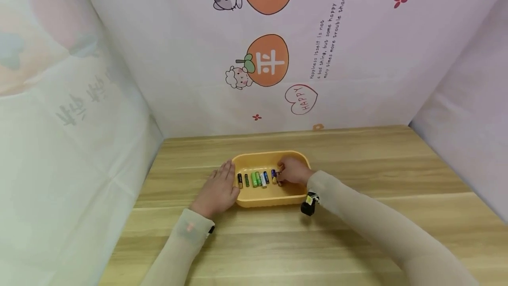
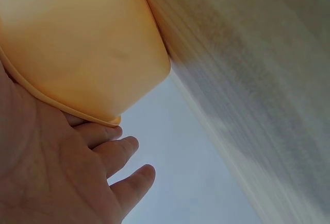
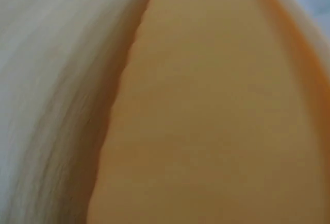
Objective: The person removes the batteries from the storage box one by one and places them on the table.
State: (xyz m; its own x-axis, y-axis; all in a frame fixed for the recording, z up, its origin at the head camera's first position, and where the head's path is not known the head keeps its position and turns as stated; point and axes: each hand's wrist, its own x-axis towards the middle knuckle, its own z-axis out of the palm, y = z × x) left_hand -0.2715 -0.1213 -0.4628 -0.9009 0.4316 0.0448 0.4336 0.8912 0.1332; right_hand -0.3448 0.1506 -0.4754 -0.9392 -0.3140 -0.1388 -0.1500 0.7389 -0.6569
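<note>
A shallow yellow plastic basket (image 1: 262, 201) sits on the wooden table. Inside it several batteries lie in a loose row, among them a black one (image 1: 240, 181) at the left end, a light green one (image 1: 254, 179) and a blue one (image 1: 266, 177). My left hand (image 1: 217, 191) rests against the basket's left rim with its fingers straight. In the left wrist view its palm (image 2: 51, 167) touches the basket's edge. Reaching into the right part of the basket, my right hand (image 1: 294, 171) pinches a dark battery (image 1: 279, 183) at the row's right end. The right wrist view shows only the basket's outer wall (image 3: 206, 105).
Wood-grain tabletop (image 1: 254, 246) spreads around the basket. A printed white curtain (image 1: 190, 78) stands behind it, and more white fabric hangs at the left and right. A small black camera (image 1: 308, 206) is strapped at the right wrist, close to the basket's front right corner.
</note>
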